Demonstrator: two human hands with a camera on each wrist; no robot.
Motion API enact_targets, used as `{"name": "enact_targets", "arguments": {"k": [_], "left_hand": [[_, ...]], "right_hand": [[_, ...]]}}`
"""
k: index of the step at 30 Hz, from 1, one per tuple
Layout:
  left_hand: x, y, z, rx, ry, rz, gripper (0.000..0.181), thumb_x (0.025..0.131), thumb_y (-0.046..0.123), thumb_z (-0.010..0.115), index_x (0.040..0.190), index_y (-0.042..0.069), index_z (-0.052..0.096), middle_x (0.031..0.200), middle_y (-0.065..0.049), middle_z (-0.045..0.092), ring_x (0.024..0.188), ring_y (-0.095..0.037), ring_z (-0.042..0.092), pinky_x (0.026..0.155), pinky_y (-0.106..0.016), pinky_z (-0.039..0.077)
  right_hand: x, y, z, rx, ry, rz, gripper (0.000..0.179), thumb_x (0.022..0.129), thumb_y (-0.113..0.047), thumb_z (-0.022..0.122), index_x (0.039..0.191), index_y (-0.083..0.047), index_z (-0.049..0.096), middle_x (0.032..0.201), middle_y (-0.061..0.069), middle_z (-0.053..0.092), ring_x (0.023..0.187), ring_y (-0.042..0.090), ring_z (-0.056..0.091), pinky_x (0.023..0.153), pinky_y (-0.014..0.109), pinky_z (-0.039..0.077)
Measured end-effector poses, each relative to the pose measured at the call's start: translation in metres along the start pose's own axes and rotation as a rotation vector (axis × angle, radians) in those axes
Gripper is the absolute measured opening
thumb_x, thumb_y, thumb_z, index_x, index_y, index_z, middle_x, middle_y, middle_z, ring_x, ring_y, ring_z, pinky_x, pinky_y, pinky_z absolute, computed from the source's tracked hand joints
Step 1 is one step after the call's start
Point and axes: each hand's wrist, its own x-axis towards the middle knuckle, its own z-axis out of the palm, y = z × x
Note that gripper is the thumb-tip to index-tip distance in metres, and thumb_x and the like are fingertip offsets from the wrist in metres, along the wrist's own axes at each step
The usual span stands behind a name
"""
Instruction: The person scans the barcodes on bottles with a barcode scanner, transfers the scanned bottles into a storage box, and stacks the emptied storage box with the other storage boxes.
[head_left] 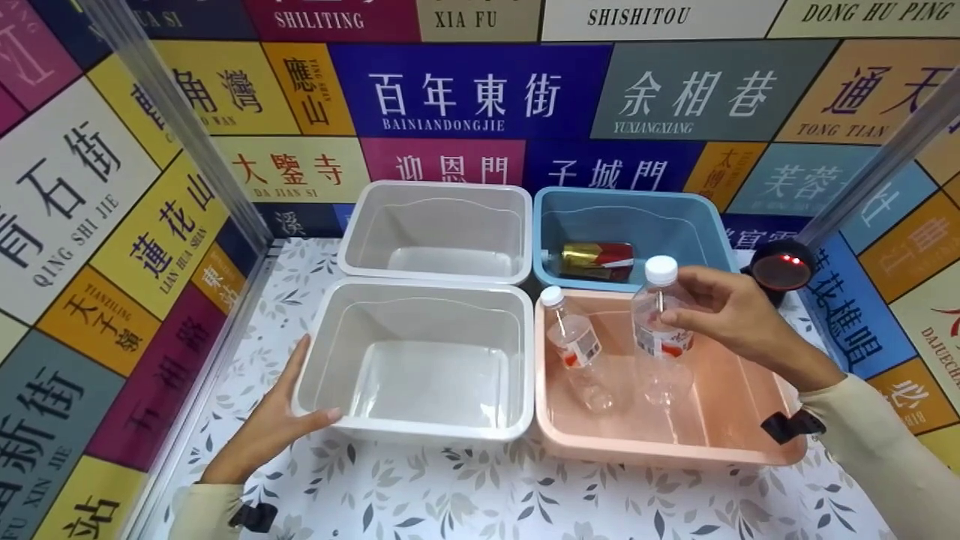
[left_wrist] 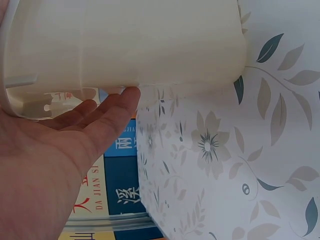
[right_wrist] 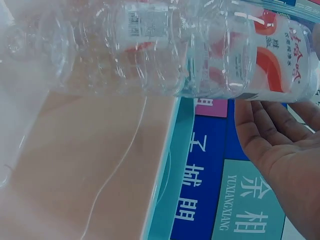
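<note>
My right hand [head_left: 739, 311] pinches a clear plastic bottle [head_left: 664, 341] just below its white cap, thumb in front and fingers at the far side. The bottle stands nearly upright over the pink bin [head_left: 720, 454], its lower part within the bin's outline. In the right wrist view the same bottle [right_wrist: 220, 55] shows a red and white label. A second clear bottle [head_left: 574, 341] with a white cap leans inside the pink bin's left side. My left hand [head_left: 274, 416] rests at the front left corner of a white bin [head_left: 420, 433], thumb on the rim, straight fingers along the outer wall.
Behind stand another white bin [head_left: 435, 279] and a blue bin [head_left: 630, 196]; a bottle with a gold and red label [head_left: 596, 259] lies in the blue one. A black round device [head_left: 782, 268] with red lights is at right. Sign-covered panels [head_left: 465, 90] enclose the leaf-patterned table [head_left: 450, 495].
</note>
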Motion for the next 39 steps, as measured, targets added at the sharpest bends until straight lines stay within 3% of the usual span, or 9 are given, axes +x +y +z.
{"name": "enact_targets", "arguments": {"k": [8, 12, 17, 23, 31, 39], "left_hand": [[-0.001, 0.001, 0.0, 0.002, 0.003, -0.006, 0.112, 0.084, 0.031, 0.083, 0.156, 0.057, 0.001, 0.169, 0.002, -0.002, 0.146, -0.038, 0.026, 0.113, -0.069, 0.022], [-0.001, 0.0, -0.001, 0.02, 0.002, -0.008, 0.111, 0.084, 0.034, 0.082, 0.156, 0.057, 0.0, 0.169, 0.006, -0.002, 0.15, -0.036, 0.018, 0.114, -0.071, 0.018], [-0.001, 0.0, -0.001, 0.036, 0.003, -0.002, 0.111, 0.084, 0.035, 0.082, 0.156, 0.056, 0.0, 0.168, 0.014, -0.003, 0.153, -0.03, 0.006, 0.114, -0.073, 0.011], [-0.001, 0.0, -0.001, 0.04, 0.008, -0.001, 0.112, 0.084, 0.034, 0.082, 0.156, 0.056, 0.0, 0.168, 0.011, -0.003, 0.152, -0.033, 0.01, 0.113, -0.074, 0.013], [-0.001, 0.001, -0.001, 0.035, 0.003, -0.016, 0.111, 0.084, 0.035, 0.082, 0.156, 0.057, -0.001, 0.168, 0.011, -0.004, 0.153, -0.034, 0.007, 0.112, -0.075, 0.013], [-0.001, 0.0, -0.002, 0.027, -0.004, -0.025, 0.109, 0.086, 0.035, 0.08, 0.155, 0.058, 0.0, 0.167, 0.014, -0.004, 0.153, -0.032, 0.004, 0.112, -0.076, 0.011]], "right_hand": [[0.004, -0.002, -0.008, -0.094, 0.147, 0.037, 0.053, 0.086, -0.001, 0.079, 0.136, -0.009, 0.062, 0.127, 0.007, 0.067, 0.112, 0.009, 0.066, 0.092, 0.016, 0.051], [0.005, -0.006, -0.012, -0.126, 0.209, 0.056, 0.055, 0.086, -0.004, 0.08, 0.138, -0.011, 0.062, 0.127, 0.006, 0.066, 0.112, 0.011, 0.065, 0.093, 0.014, 0.049], [0.006, -0.011, -0.016, -0.119, 0.24, 0.066, 0.056, 0.086, -0.004, 0.079, 0.139, -0.012, 0.061, 0.128, 0.008, 0.065, 0.115, 0.015, 0.062, 0.096, 0.014, 0.048], [0.005, -0.012, -0.021, -0.169, 0.293, 0.087, 0.055, 0.087, -0.01, 0.08, 0.138, -0.015, 0.06, 0.128, 0.006, 0.065, 0.114, 0.014, 0.062, 0.095, 0.013, 0.048], [0.004, -0.009, -0.031, -0.159, 0.361, 0.109, 0.053, 0.089, -0.011, 0.078, 0.138, -0.012, 0.059, 0.124, 0.008, 0.065, 0.1, 0.014, 0.067, 0.085, 0.013, 0.052], [0.002, -0.002, -0.038, -0.168, 0.408, 0.129, 0.052, 0.09, -0.012, 0.077, 0.138, -0.011, 0.058, 0.123, 0.009, 0.063, 0.103, 0.014, 0.064, 0.087, 0.01, 0.05]]}}
